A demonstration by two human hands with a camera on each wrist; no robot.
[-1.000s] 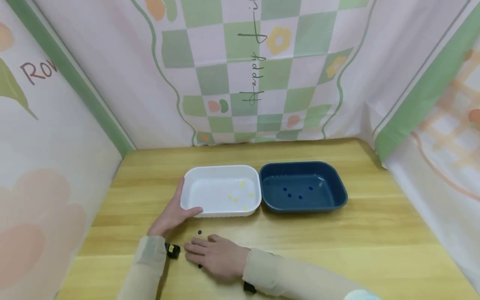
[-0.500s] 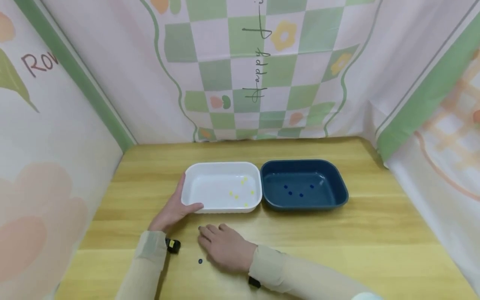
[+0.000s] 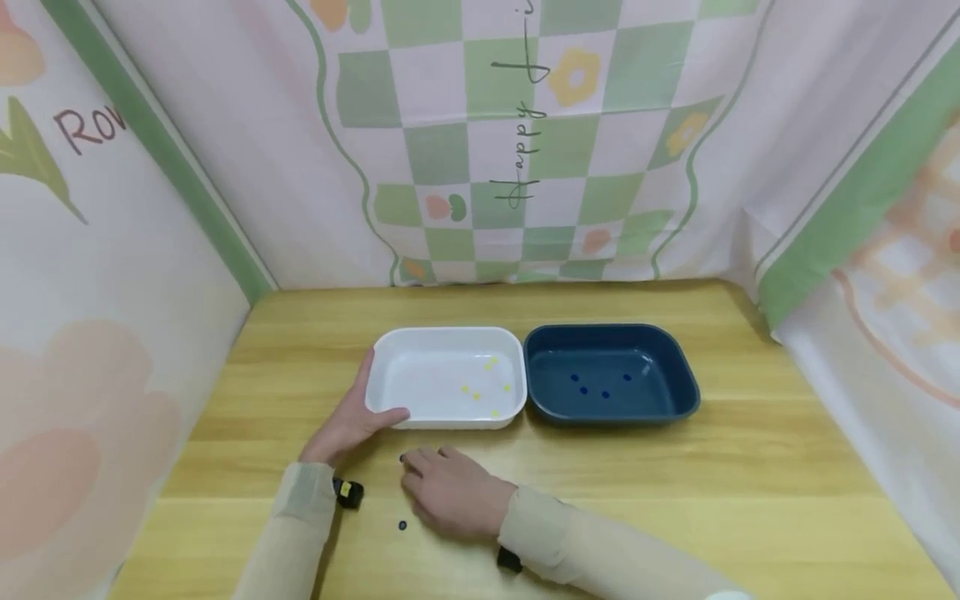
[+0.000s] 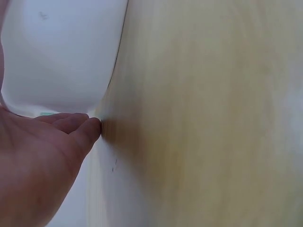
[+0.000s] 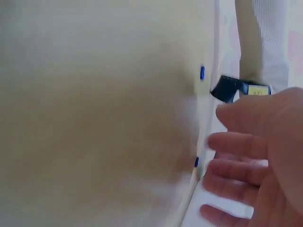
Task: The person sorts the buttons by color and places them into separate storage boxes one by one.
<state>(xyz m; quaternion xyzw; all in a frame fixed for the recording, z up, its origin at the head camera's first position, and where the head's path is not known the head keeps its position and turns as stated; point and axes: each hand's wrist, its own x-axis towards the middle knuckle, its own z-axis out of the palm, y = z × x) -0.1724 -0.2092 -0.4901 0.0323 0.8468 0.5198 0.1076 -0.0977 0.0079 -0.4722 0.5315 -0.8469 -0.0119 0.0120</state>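
My left hand (image 3: pixel 350 422) holds the left end of a white tray (image 3: pixel 420 336), thumb over the front rim. In the left wrist view, its fingers (image 4: pixel 85 132) lie against the tray's wall (image 4: pixel 61 56). Several small yellow pieces (image 3: pixel 476 397) lie in that tray. Over the table in front, my right hand (image 3: pixel 459 493) has its fingertips beside a small round dark blue piece (image 3: pixel 402 457), partly hidden. A second blue piece (image 3: pixel 402 525) lies nearer me. The right wrist view shows loosely bent, spread fingers (image 5: pixel 236 144) with nothing held, apart from both blue pieces (image 5: pixel 202 73).
A dark blue tray (image 3: pixel 611 414) stands against the white tray's right end, with several small dark blue pieces (image 3: pixel 583 391) inside. Both stand on a wood-grain table (image 3: pixel 750 467). Printed curtains (image 3: pixel 555 167) enclose the back and sides. A black wrist camera (image 3: pixel 349 493) sits by the left cuff.
My right hand has shifted away from me and slightly right, uncovering the nearer blue piece and bringing its fingertips to the farther one. The left hand stays on the white tray.
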